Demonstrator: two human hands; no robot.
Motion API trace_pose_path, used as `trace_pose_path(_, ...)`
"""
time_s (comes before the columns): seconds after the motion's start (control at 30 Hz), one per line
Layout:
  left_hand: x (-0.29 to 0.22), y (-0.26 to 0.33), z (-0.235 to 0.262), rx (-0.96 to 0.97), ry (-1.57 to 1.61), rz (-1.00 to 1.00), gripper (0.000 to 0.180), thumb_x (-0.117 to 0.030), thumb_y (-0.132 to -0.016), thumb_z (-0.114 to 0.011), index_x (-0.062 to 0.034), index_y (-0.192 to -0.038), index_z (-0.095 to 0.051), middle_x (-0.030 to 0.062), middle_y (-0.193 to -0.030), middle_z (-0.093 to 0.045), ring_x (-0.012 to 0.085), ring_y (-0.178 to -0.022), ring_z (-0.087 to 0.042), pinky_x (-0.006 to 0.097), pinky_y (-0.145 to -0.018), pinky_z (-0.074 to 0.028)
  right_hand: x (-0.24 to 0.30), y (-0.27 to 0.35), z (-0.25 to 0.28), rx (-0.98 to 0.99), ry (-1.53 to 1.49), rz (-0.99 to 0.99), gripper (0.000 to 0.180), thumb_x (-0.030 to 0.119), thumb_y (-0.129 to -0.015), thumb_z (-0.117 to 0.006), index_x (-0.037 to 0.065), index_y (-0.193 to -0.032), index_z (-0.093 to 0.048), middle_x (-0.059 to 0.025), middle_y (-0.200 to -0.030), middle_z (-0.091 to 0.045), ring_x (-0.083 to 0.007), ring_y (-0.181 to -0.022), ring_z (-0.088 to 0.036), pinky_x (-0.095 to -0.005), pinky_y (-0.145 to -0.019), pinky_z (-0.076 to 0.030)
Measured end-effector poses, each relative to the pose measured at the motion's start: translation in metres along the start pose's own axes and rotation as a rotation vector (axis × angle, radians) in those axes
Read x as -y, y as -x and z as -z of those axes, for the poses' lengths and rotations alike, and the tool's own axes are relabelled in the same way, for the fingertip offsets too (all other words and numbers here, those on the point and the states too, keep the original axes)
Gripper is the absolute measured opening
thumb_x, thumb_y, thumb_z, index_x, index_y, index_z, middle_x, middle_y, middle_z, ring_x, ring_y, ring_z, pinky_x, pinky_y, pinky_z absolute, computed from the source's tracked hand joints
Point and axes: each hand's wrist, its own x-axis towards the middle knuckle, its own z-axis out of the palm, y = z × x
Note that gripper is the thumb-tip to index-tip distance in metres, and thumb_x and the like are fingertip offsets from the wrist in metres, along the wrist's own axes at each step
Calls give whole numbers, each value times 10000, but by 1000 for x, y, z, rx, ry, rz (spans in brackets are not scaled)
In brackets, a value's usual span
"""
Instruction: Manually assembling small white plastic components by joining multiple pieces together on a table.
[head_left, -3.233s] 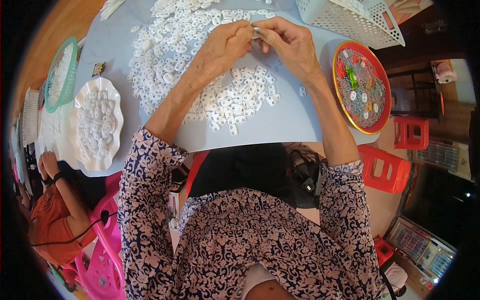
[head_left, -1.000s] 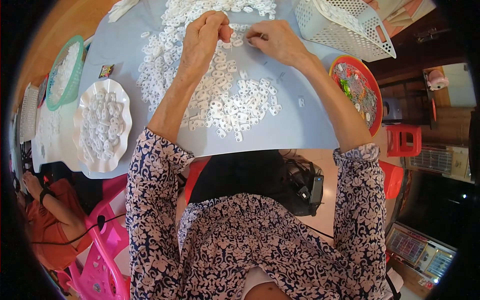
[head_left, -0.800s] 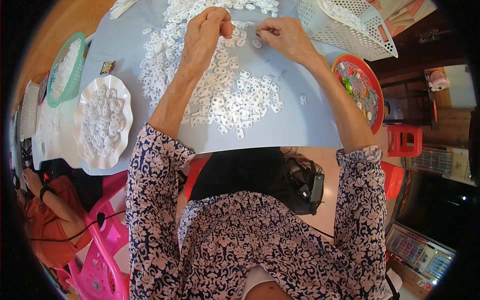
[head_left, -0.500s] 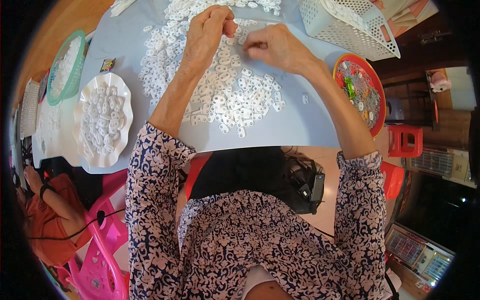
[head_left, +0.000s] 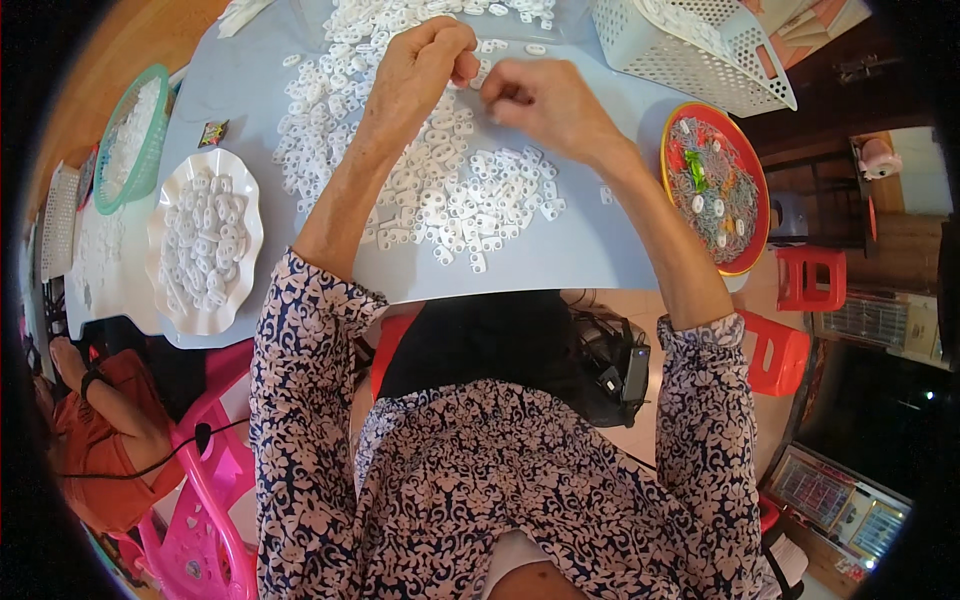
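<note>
A wide heap of small white plastic pieces covers the middle of the grey table. My left hand rests over the far part of the heap, fingers curled and pinched together on a small white piece. My right hand is close beside it, fingertips closed on another small white piece. The two hands nearly touch at the fingertips. What sits between the fingers is mostly hidden.
A white scalloped plate of white pieces lies at the left, with a green basket beyond it. A red round plate sits at the right, a white perforated basket behind it. Another person sits lower left by a pink chair.
Both hands stayed at the far side of the heap. My right hand dipped toward the pieces, then drew back close to my left hand.
</note>
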Motion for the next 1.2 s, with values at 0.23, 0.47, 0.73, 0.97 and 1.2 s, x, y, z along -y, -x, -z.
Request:
trace_pose_path(0.23,-2,7,-2,160,-193,110,282,-263,-858,-457,-33,-754,-584,23,-641,-567,86,-592,-491,241,-539,-406,-18,-9,0,-307,-507,-27,157,1,-835,-577,-15,-987,-607,-49,-796,-634,-95,-707,-611,-225,-647,-510)
trace_pose_path(0.47,4,7,-9,171,-216,86,211,-206,-862,-491,-37,-771,-576,23,-634,-558,79,-586,-483,238,-528,-388,-20,-3,-10,-386,-574,45,156,-10,-862,-560,-22,-1015,-590,-59,-842,-633,-109,-736,-633,-233,-682,-531)
trace_pose_path(0.73,3,7,-10,141,-130,77,162,-145,-870,-490,-23,-845,-593,19,-676,-597,83,-628,-497,236,-570,-412,-12,1,-5,-382,-527,-5,123,39,-877,-566,-15,-967,-629,-49,-789,-646,-92,-684,-610,-222,-640,-507)
trace_pose_path(0.97,9,9,-11,190,-149,78,182,-150,-874,-490,-20,-858,-617,27,-687,-614,85,-630,-507,230,-594,-428,-17,4,-6,-347,-442,-13,104,68,-836,-625,-10,-895,-660,-13,-730,-636,-68,-629,-566,-208,-587,-467)
trace_pose_path(1.2,6,8,-5,201,33,225,301,-246,-916,-460,2,-835,-610,54,-674,-592,104,-636,-509,238,-604,-430,-19,1,-9,-423,-473,48,57,24,-806,-625,-8,-850,-642,-18,-739,-641,-80,-642,-572,-224,-605,-477)
